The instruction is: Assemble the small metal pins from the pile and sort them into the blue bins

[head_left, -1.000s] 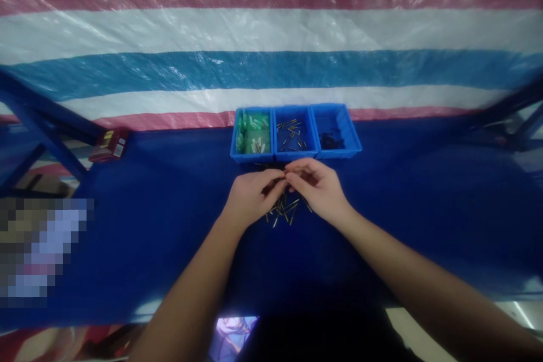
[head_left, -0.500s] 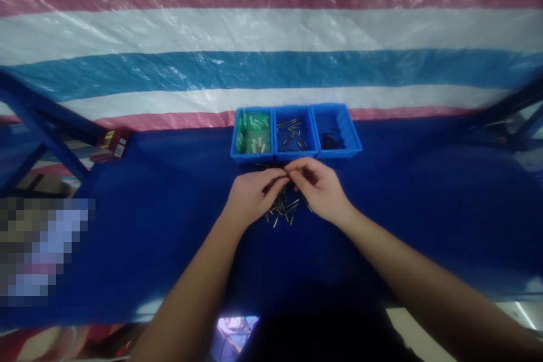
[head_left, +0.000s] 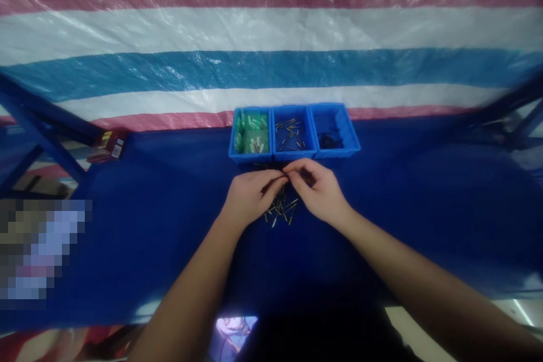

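My left hand and my right hand meet at the fingertips just in front of the blue bins. Both are closed in a pinch, thumb against fingers. Whatever sits between the fingertips is too small and dark to make out. Below the hands a loose pile of thin metal pins, brassy and silvery, lies on the blue tabletop, partly covered by the fingers. More such pins lie in the middle blue bin.
The left bin holds green plastic with small pale pieces. Dark small parts lie in the right bin. A dark red box stands at the left by a blue metal frame. Striped sheeting hangs behind.
The hands stay pinched together in nearly the same place, with only slight finger movement. The whole view has shifted a little, so the bins appear slightly further left.
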### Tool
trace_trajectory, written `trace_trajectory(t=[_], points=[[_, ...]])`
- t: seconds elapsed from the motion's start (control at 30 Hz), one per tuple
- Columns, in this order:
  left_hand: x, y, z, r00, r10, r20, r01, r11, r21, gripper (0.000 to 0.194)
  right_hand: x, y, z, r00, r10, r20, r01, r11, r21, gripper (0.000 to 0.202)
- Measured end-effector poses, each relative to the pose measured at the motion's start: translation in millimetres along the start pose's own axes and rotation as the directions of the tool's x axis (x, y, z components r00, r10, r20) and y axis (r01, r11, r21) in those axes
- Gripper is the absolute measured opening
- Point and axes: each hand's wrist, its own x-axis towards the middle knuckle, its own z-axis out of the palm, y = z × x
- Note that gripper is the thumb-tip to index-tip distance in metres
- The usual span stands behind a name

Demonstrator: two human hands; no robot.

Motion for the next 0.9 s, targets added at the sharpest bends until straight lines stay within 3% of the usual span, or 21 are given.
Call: trace_trajectory(t=[0.4,0.67,0.9], points=[[-0.2,1.5,-0.2,0.998,-0.065,-0.001,0.065,0.998,0.001,0.012,-0.1,-1.5,-0.7,1.0,0.009,-0.004,-0.009,1.0,0.002,0.012],[1.0,0.0,-3.3,0.998,-0.053,0.037,0.051,0.997,0.061,0.019,-1.1,-5.4,-0.3,0.996,-0.083,0.03,0.085,0.989,-0.117,0.011],[0.2,3.7,-2.3,0.995,-0.1,0.002,0.1,0.995,-0.009,0.017,-0.4,-5.5,-2.4,0.998,-0.067,0.02,0.069,0.985,-0.161,0.01]])
